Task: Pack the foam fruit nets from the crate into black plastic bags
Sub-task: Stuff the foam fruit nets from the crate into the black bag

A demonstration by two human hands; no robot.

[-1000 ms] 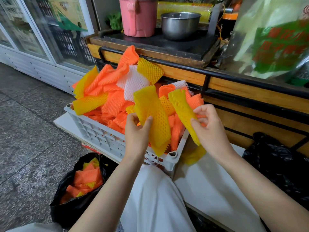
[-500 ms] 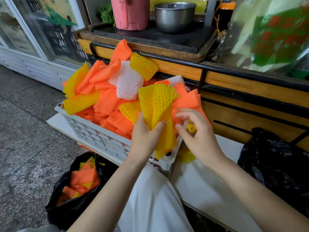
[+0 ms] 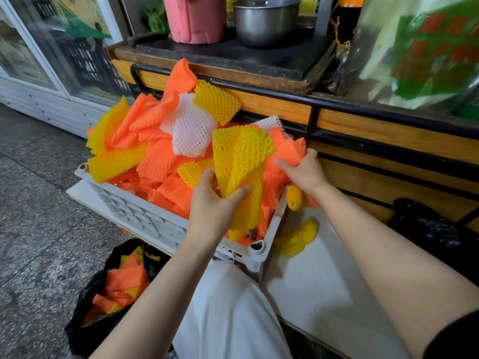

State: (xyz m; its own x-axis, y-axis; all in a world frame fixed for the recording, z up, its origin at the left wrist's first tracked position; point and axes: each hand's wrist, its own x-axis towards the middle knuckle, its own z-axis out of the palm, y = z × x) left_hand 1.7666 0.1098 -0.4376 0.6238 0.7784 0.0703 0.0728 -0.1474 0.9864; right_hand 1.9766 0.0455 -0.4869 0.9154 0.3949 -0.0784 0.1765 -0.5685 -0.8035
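Observation:
A white plastic crate [image 3: 145, 216] sits on a low white board, heaped with orange, yellow and white foam fruit nets [image 3: 155, 156]. My left hand [image 3: 212, 206] grips a bunch of yellow nets [image 3: 241, 161] above the crate's near corner. At the crate's right side my right hand [image 3: 303, 169] curls its fingers over an orange net [image 3: 290, 151] in the heap. A black plastic bag [image 3: 85, 325] stands open on the floor at lower left, holding orange and yellow nets. A loose yellow net [image 3: 298, 238] lies on the board beside the crate.
A wooden counter with a black rail [image 3: 363, 125] runs right behind the crate, carrying a pink bucket [image 3: 194, 19] and a steel pot [image 3: 264, 19]. Another black bag [image 3: 427, 229] lies at the right. My white-clothed knee [image 3: 228, 312] is below the crate. Grey stone floor [image 3: 33, 216] spreads left.
My right hand passed its yellow net to the left hand's bunch, then moved right and back onto an orange net in the heap. The view shifted slightly closer.

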